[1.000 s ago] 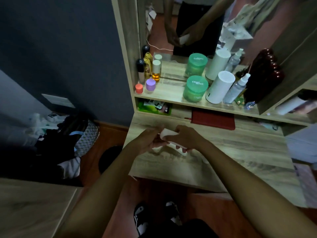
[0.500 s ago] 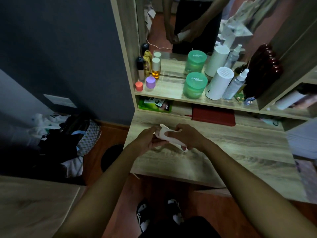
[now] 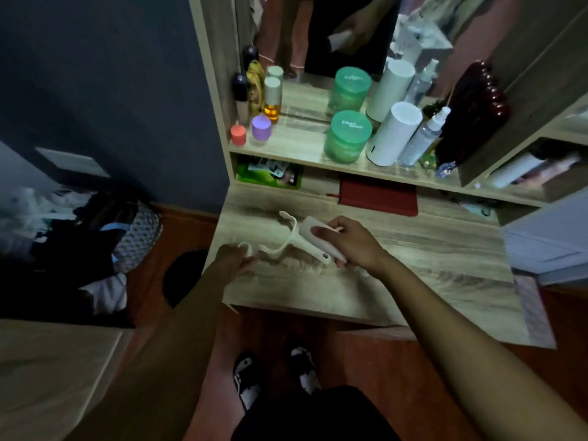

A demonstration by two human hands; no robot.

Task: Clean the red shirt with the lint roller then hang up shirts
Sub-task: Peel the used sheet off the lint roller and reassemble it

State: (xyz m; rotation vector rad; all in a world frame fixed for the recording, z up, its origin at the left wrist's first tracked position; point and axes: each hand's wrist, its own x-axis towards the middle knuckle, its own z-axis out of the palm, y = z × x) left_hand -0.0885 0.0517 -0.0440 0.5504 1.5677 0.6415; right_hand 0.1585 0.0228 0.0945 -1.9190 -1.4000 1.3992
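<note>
Half second ago both your hands bunched together on lint roller (image 3: 307, 241) over table (image 3: 413, 275). Now hands apart.

Right hand (image 3: 353, 245) grips roller handle plus white cover piece, above table's left half, near front edge.

Left hand (image 3: 234, 257) sits at table's left edge, fingers curled round small pale part; cannot tell what it is.

Roller frame shows bare, forked arms open, no roll visible between them.

Judgement: roller taken apart, not ready for cleaning.

Red shirt not in view.
</note>
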